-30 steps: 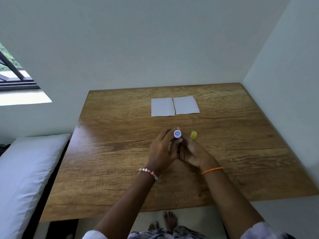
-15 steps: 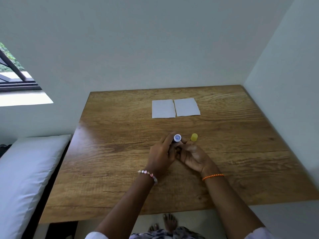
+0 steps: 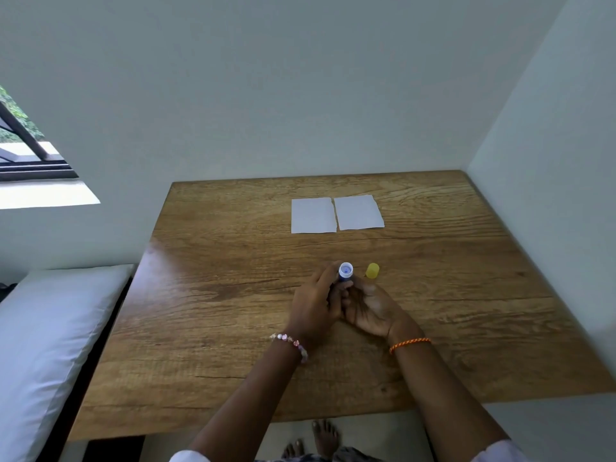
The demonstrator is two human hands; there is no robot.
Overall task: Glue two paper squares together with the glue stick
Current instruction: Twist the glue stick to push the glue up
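Observation:
Two white paper squares lie flat side by side at the far middle of the wooden table (image 3: 206, 328): the left square (image 3: 313, 215) and the right square (image 3: 358, 212). Nearer me, both hands hold an uncapped glue stick (image 3: 345, 271) upright, its open white-rimmed end with bluish glue facing up. My left hand (image 3: 315, 305) wraps the barrel from the left. My right hand (image 3: 368, 306) grips its lower part from the right. The yellow cap (image 3: 372, 270) stands on the table just right of the stick, apart from my fingers.
White walls close off the table at the back and the right. A white cushion (image 3: 43, 345) lies beside the table's left edge. A window (image 3: 26, 151) is at the far left. Bare feet (image 3: 316, 440) show below the front edge.
The hands and glue stick have stayed almost in place; my fingers have shifted slightly on the barrel. The cap and papers have not moved.

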